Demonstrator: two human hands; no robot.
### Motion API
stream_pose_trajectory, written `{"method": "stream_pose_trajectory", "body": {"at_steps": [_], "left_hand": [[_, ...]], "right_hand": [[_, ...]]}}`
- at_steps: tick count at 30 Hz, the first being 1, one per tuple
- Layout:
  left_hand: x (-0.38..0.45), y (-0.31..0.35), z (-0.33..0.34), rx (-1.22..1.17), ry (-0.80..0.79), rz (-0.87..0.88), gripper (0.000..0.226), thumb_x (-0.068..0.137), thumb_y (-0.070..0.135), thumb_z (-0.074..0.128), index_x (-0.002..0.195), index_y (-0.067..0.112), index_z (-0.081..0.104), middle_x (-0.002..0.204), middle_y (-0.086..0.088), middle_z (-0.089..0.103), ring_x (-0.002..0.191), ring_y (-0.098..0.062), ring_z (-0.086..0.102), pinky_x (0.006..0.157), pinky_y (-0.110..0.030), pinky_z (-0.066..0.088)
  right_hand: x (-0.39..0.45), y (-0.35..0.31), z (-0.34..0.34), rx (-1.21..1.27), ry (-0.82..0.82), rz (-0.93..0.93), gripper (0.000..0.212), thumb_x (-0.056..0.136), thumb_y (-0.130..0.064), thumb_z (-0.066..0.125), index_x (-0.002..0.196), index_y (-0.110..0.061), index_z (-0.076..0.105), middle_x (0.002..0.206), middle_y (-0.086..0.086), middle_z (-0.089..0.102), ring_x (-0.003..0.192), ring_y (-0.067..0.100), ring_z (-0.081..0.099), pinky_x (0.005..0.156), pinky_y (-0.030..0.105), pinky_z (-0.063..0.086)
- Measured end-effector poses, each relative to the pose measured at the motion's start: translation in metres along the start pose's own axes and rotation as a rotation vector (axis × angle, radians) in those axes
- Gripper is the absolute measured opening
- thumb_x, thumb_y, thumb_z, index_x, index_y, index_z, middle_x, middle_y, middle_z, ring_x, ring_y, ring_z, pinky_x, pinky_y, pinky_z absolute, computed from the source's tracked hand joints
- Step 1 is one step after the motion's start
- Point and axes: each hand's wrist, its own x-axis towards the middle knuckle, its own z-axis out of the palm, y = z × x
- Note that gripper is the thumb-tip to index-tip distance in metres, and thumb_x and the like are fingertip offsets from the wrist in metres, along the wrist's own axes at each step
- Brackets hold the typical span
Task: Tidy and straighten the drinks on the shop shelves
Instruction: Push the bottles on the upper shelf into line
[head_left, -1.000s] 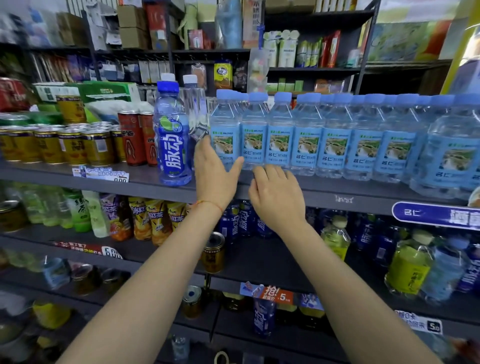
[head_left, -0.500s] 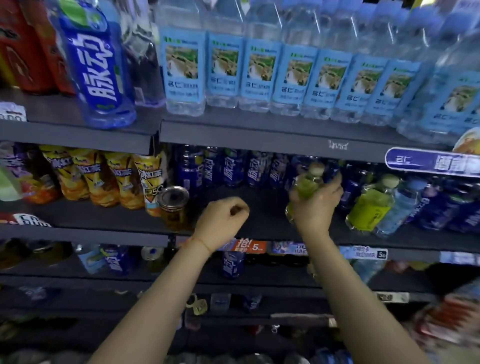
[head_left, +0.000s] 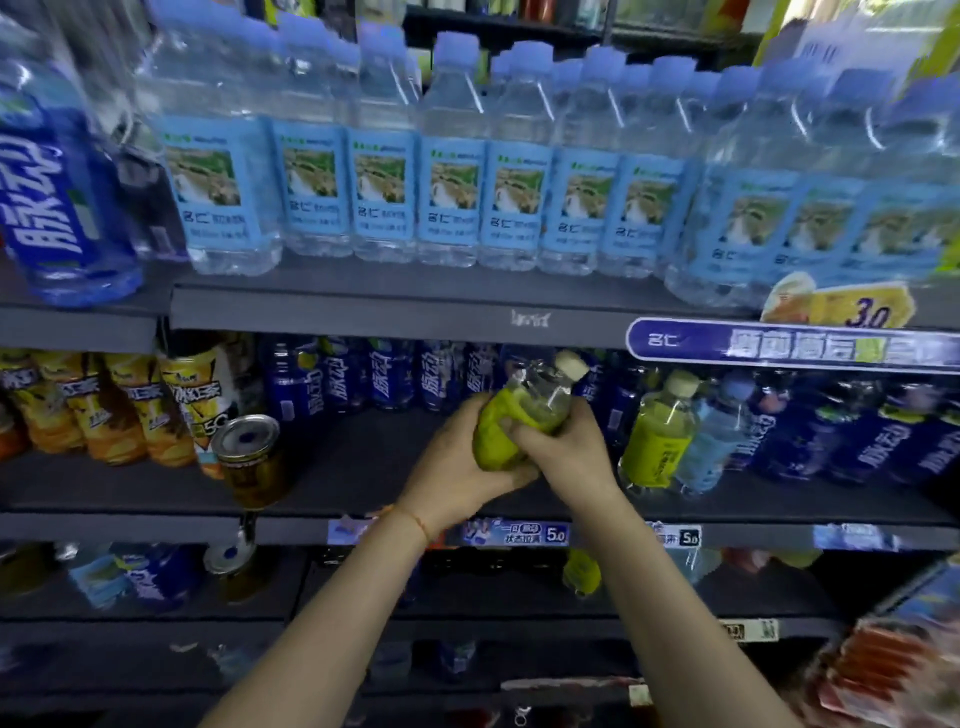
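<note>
Tilting rightward, a green drink bottle is clasped by both hands: left grip low, right grip beside it.

I read 名仁 on the pale blue labels of the water bottles along the upper shelf, and 名仁 again on the blue sign fixed to that shelf's front edge. A yellow tag above the sign shows 3.0. The dark blue bottles below carry 脉动, as does the big blue bottle far left. Two price tags on the lower rail read 5.0.
</note>
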Motion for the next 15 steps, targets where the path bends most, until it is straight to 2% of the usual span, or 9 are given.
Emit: {"method": "stream_pose_trajectory", "body": {"at_steps": [2,3,6,8,10,13,15], "left_hand": [[-0.003,0.018,0.027,-0.097,0.138,-0.016,0.043,0.074,0.025,0.084,0.105,0.039,0.058,0.093,0.015,0.067,0.079,-0.001,0.062,0.063,-0.014,0.05],[-0.007,0.026,0.041,-0.148,0.196,-0.032,0.035,0.076,0.022,0.082,0.098,0.04,0.06,0.088,0.014,0.069,0.075,-0.002,0.063,0.06,-0.012,0.049],[-0.028,0.058,0.089,-0.34,0.311,-0.121,0.019,0.08,0.028,0.079,0.095,0.031,0.068,0.083,0.013,0.073,0.075,-0.004,0.068,0.061,-0.016,0.051],[-0.043,0.089,0.124,-0.513,0.392,-0.168,0.025,0.074,0.034,0.082,0.094,0.023,0.071,0.081,0.008,0.075,0.076,-0.011,0.069,0.063,-0.025,0.056],[-0.053,0.123,0.152,-0.617,0.437,-0.178,0.032,0.072,0.038,0.08,0.096,0.019,0.074,0.088,-0.003,0.076,0.082,-0.021,0.07,0.067,-0.033,0.059],[-0.057,0.175,0.176,-0.65,0.438,-0.06,0.018,0.074,0.032,0.074,0.091,0.024,0.078,0.09,-0.004,0.076,0.081,-0.018,0.071,0.068,-0.03,0.059],[-0.055,0.207,0.185,-0.627,0.398,0.019,0.026,0.066,0.036,0.075,0.089,0.027,0.079,0.092,-0.002,0.076,0.082,-0.017,0.071,0.072,-0.033,0.058]], "right_hand": [[-0.005,-0.003,-0.025,0.017,-0.075,-0.053,0.063,0.065,-0.04,0.088,0.113,-0.013,0.058,0.1,0.001,0.072,0.089,0.015,0.071,0.074,0.036,0.06],[-0.01,-0.003,-0.041,0.022,-0.12,-0.067,0.062,0.068,-0.044,0.087,0.114,-0.014,0.057,0.1,0.001,0.071,0.089,0.016,0.07,0.069,0.033,0.058],[-0.022,-0.001,-0.104,0.031,-0.318,-0.092,0.057,0.077,-0.05,0.078,0.117,-0.016,0.056,0.103,0.005,0.067,0.089,0.017,0.066,0.063,0.027,0.054],[-0.029,-0.005,-0.149,0.055,-0.515,-0.106,0.047,0.082,-0.041,0.077,0.117,-0.017,0.056,0.099,-0.001,0.067,0.082,0.01,0.064,0.063,0.023,0.052],[-0.037,-0.011,-0.188,0.094,-0.646,-0.138,0.044,0.082,-0.028,0.079,0.117,-0.018,0.056,0.096,-0.006,0.067,0.082,0.007,0.063,0.069,0.025,0.052],[-0.043,-0.029,-0.239,0.155,-0.689,-0.251,0.051,0.079,-0.016,0.082,0.12,-0.02,0.053,0.106,0.0,0.066,0.086,0.01,0.065,0.074,0.032,0.057],[-0.042,-0.043,-0.268,0.18,-0.688,-0.313,0.056,0.077,-0.016,0.083,0.122,-0.022,0.05,0.113,0.003,0.064,0.088,0.017,0.067,0.077,0.035,0.058]]}}
